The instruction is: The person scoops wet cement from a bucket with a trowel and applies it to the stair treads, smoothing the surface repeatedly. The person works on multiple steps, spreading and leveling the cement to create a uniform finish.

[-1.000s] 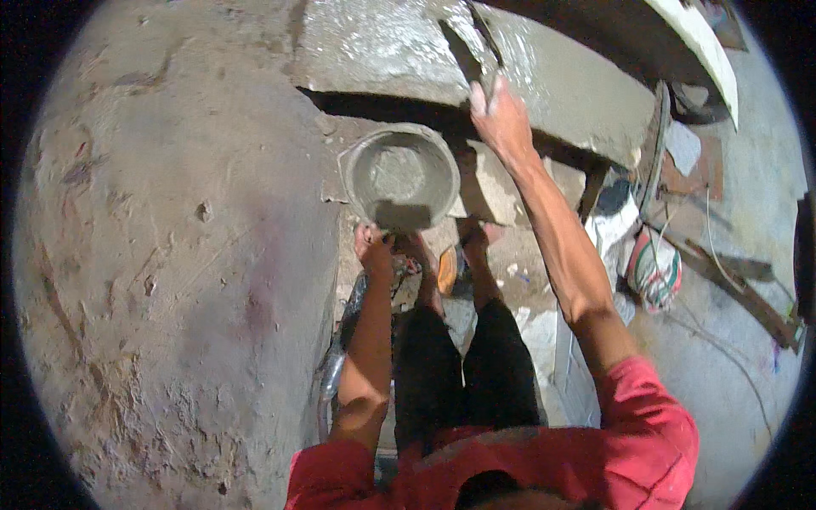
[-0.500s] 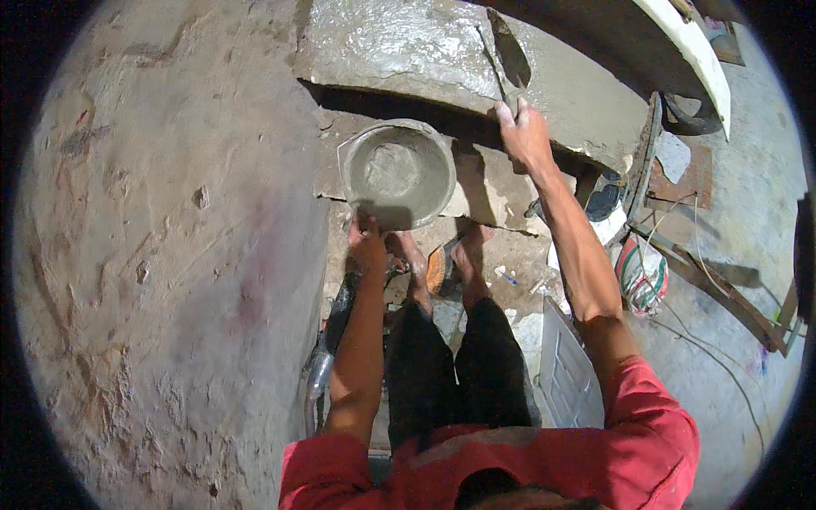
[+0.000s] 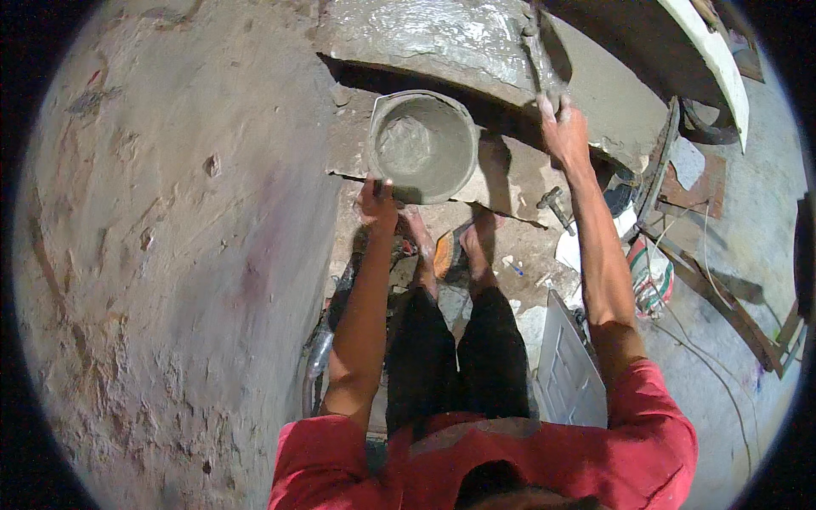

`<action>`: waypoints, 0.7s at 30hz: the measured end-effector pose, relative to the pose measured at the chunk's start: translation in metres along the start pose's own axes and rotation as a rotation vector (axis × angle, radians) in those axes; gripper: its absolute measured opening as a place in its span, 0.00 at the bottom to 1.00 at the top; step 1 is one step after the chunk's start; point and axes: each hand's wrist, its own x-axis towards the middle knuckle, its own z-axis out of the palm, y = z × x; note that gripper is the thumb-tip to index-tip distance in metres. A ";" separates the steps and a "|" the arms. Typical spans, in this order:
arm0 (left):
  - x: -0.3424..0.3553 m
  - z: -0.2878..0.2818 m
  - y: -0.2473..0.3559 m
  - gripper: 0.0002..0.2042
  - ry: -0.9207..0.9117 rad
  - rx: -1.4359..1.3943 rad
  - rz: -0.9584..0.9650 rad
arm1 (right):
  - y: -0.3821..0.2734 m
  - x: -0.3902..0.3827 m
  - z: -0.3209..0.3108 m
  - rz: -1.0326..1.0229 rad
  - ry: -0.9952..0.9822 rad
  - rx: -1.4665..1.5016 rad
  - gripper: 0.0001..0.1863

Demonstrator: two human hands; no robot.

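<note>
My left hand [image 3: 376, 206] grips the near left rim of a round grey bucket [image 3: 461, 127], which is tilted and has wet grey mortar [image 3: 403, 144] inside. My right hand [image 3: 565, 136], dusted with pale cement, is closed around the handle of a mortar-smeared trowel [image 3: 536, 58]. The narrow blade appears nearly edge-on and points away from me. It is over or against a raised slab [image 3: 425, 38] coated with shiny wet cement; contact is unclear. The trowel's far tip runs to the frame's top edge.
A rough plastered wall [image 3: 170, 255] fills the left. By my bare feet lie a metal tool [image 3: 554, 206], an orange piece [image 3: 443, 253] and rubble. At right are a white panel [image 3: 571, 365], a striped sack [image 3: 653, 276], a wooden beam [image 3: 722, 297] and loose cables.
The view has shifted, so the scene sits higher and further right. My right hand has come slightly nearer and rightward over the slab, and the trowel has turned. My left hand keeps the bucket.
</note>
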 end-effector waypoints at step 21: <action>-0.030 -0.004 0.048 0.25 -0.090 -0.518 -0.334 | 0.043 -0.218 0.080 0.294 -0.715 0.224 0.25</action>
